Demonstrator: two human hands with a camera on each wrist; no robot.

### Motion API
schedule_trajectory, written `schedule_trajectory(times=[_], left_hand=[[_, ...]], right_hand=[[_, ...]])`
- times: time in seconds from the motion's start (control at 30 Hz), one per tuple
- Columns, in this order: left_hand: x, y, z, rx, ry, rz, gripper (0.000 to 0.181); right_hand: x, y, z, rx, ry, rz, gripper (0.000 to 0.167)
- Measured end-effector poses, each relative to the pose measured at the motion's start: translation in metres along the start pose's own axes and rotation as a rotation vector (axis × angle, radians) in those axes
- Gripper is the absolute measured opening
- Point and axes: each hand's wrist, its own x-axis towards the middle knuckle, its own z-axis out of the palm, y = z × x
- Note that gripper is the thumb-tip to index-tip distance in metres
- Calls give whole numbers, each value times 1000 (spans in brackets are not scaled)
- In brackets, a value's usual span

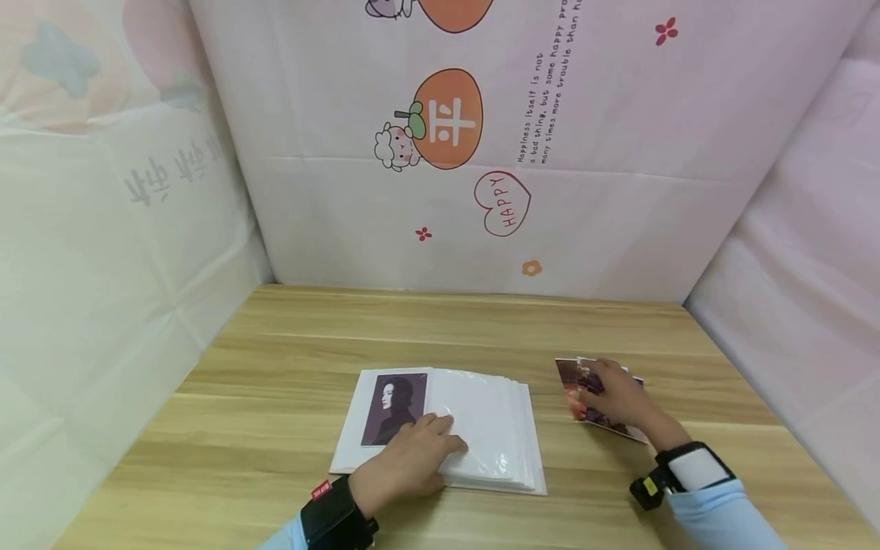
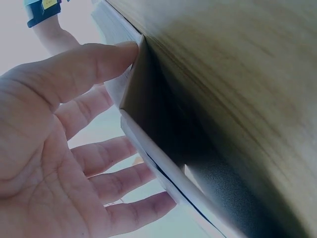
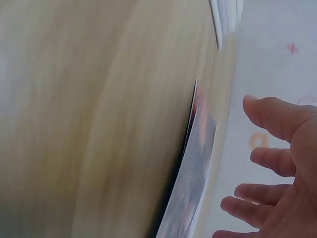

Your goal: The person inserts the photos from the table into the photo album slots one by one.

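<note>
We see, from the left, a white album lying open on the wood-grain table, near the middle of its near side and turned at a slight angle. Its left page bears one upright rectangular portrait, a dark purple picture of a dark-haired figure in profile, with a thin pale border.

Our left hand lies across the fold, partly covering the portrait's lower right corner. From the left wrist we see its fingers apart and loosely extended, the thumb touching the album's near edge.

Right of the fold, a glossy clear sleeve tops the page, plain white beneath, with glare toward its lower corner. Several white leaves step out along the right edge.

Well apart, farther right, we find overlapping photos on the bare wood, brownish red with orange patches and thin white edges; we cannot tell how many. Our right hand is over them, fingers spread apart; from the right wrist we see a gap between fingertips and photos.
</note>
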Motion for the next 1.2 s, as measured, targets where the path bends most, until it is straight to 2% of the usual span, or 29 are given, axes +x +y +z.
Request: schedule_trajectory(times=[0.43, 0.73, 0.93, 1.07, 1.2], left_hand=[[0, 0, 0, -1, -9, 3, 47], [0, -1, 0, 26, 4, 7, 44], [0, 0, 0, 12, -12, -9, 44], [0, 1, 0, 13, -22, -21, 44], [0, 0, 0, 19, -19, -19, 44]], right_hand=[[-9, 58, -14, 16, -53, 102, 63], [-10, 67, -15, 60, -121, 216, 68], [-10, 60, -15, 36, -63, 213, 64], [-10, 55, -14, 50, -15, 258, 64], [-9, 57, -14, 83, 46, 286, 58]])
